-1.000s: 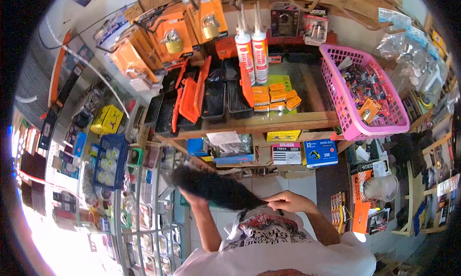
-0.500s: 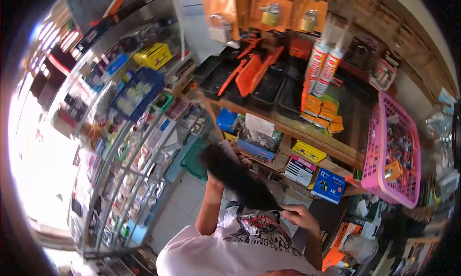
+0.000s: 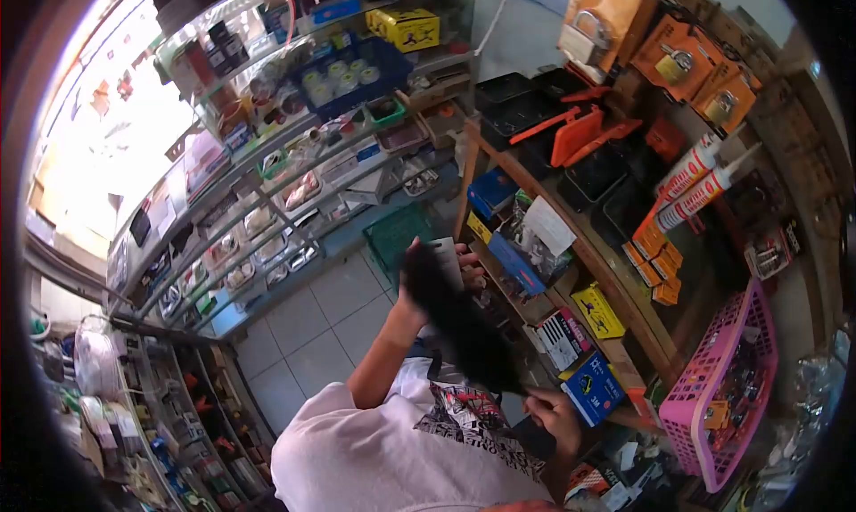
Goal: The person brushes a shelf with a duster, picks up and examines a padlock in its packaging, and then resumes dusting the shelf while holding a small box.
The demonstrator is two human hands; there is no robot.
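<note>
Black feather duster (image 3: 455, 320) held mid-sweep before the wooden shelf (image 3: 571, 245); left hand (image 3: 419, 285) grips its bushy end, right hand (image 3: 553, 414) clamps the handle. Next likely needs brushing the shelf goods.

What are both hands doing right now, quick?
Left hand: closed around the upper end of the black duster.
Right hand: closed on the duster's lower end, near its handle.

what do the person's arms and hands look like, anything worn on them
Both arms are bare from the short sleeves of a white T-shirt with a black and red print on the chest. The left hand and right hand are bare too: no gloves, and no watch or rings can be made out.
</note>
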